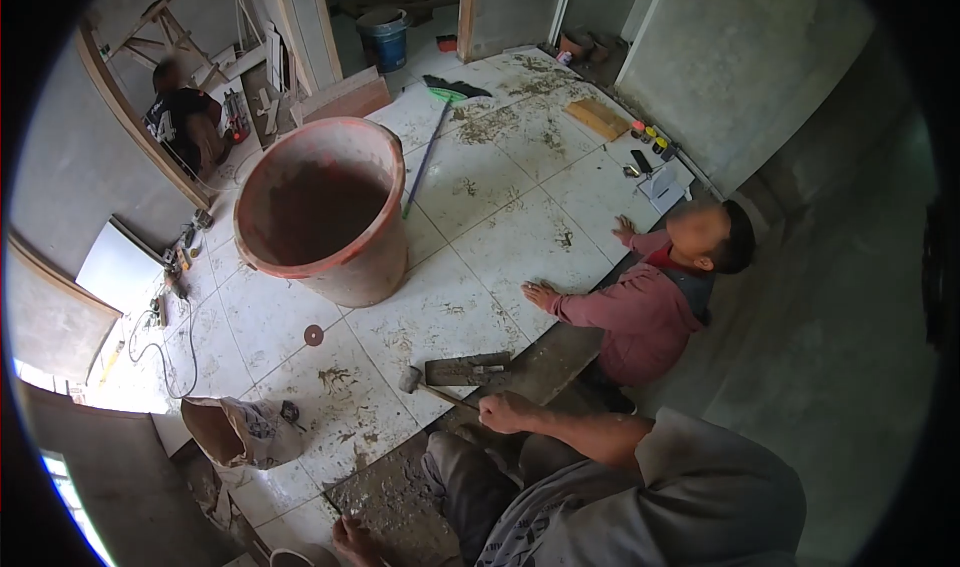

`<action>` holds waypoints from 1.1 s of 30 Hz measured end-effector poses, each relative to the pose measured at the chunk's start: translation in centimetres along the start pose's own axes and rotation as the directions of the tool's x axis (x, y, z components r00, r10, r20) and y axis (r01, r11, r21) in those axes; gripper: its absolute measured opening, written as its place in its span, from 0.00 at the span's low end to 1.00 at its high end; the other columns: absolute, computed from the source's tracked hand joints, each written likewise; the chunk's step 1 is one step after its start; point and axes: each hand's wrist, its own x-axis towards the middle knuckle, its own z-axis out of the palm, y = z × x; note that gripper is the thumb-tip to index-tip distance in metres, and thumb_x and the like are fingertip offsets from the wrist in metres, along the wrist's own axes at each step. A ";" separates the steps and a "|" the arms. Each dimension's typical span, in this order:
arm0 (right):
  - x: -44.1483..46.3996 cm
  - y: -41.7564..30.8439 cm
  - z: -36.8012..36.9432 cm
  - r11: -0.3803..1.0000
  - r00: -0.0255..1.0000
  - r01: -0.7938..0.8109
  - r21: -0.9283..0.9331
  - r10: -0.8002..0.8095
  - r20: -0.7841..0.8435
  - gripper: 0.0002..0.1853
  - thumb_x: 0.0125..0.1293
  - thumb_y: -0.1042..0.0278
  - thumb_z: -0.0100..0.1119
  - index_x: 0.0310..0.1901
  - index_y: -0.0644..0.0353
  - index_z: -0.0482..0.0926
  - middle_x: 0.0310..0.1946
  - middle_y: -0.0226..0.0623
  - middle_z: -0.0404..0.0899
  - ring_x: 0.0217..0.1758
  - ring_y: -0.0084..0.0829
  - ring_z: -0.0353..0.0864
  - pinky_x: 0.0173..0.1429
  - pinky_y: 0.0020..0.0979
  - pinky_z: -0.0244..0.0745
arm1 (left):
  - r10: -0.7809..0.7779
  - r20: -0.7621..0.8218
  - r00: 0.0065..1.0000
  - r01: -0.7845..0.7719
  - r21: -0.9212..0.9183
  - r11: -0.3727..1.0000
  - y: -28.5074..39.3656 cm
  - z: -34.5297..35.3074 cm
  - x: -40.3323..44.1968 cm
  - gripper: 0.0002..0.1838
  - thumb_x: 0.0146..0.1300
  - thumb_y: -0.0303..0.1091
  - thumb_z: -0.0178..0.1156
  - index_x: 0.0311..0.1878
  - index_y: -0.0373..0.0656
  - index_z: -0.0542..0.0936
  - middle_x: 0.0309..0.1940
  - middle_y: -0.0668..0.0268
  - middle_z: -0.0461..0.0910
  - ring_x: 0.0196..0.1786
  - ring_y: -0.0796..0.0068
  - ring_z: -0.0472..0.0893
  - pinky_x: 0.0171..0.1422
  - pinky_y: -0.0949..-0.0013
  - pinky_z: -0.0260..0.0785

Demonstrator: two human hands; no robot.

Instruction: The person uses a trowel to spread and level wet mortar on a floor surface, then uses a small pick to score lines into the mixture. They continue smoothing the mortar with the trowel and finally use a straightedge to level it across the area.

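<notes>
My right hand (507, 413) is closed round the wooden handle of a rubber mallet (410, 379), whose grey head hangs just over the white floor tiles (385, 362). Close to that head lies a mud-covered rectangular trowel (467, 369) on the tile edge. My left hand (356, 542) is low in the picture, fingers curled around something thin and dark that pokes out past them; its kind does not show. Wet grey mortar (385, 497) spreads on the ground between my left hand and my knees.
A co-worker (650, 307) in a red top rests both hands on the tiles at right. A large mortar-stained tub (370, 277) stands on the floor beside a broom (430, 152). A paper sack (245, 432), power tools (175, 267) and another person (180, 117) are at left.
</notes>
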 end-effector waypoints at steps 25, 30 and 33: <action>-3.7 -13.2 -22.0 0.927 0.903 0.219 0.306 -0.074 -0.422 0.07 0.59 0.66 0.52 0.30 0.61 0.76 0.26 0.45 0.79 0.30 0.45 0.80 0.35 0.41 0.73 | -0.216 0.248 0.944 0.223 0.000 0.975 22.6 3.6 7.5 0.15 0.62 0.41 0.56 0.38 0.35 0.78 0.24 0.60 0.79 0.17 0.75 0.74 0.17 0.75 0.61; 3.9 -10.0 -28.3 0.924 0.854 0.215 0.315 -0.022 -0.520 0.08 0.59 0.66 0.52 0.31 0.60 0.77 0.26 0.45 0.80 0.31 0.45 0.81 0.35 0.40 0.74 | 0.026 0.168 0.986 -0.009 -0.097 0.995 35.5 10.1 11.6 0.17 0.62 0.44 0.56 0.37 0.37 0.79 0.25 0.63 0.79 0.18 0.77 0.74 0.19 0.76 0.60; 10.2 -7.2 -33.3 0.946 0.817 0.207 0.249 -0.028 -0.575 0.08 0.59 0.66 0.52 0.30 0.61 0.77 0.26 0.47 0.80 0.32 0.46 0.81 0.36 0.41 0.74 | 0.082 0.199 0.977 -0.063 -0.102 0.993 42.5 16.2 13.5 0.18 0.62 0.45 0.56 0.37 0.36 0.79 0.24 0.62 0.80 0.17 0.78 0.74 0.19 0.77 0.61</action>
